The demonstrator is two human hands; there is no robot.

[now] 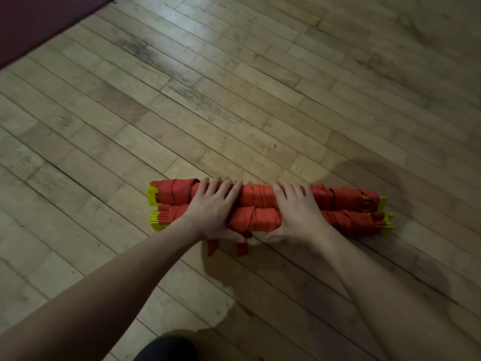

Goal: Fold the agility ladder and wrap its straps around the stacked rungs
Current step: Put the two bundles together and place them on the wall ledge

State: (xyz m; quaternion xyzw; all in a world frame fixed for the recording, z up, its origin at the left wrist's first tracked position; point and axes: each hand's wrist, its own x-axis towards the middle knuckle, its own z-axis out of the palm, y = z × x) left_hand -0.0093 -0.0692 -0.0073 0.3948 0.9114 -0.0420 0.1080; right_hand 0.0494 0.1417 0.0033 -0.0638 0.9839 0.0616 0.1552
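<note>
Here, a bundle of stacked yellow plastic rungs [153,200] bound in soft orange webbing straps [256,209] is lying on the wooden floor [234,100]. The left hand [212,211], toward nine o'clock, and right hand [296,212], toward three, are clamping its middle; it looks light and stiff-cored.

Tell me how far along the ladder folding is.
Done: the yellow rungs are stacked and orange straps are wound around them along the bundle on the wooden floor. In hand: the left hand and right hand grip the bundle's middle. Left: two loose strap ends near the left hand probably need tucking.
</note>
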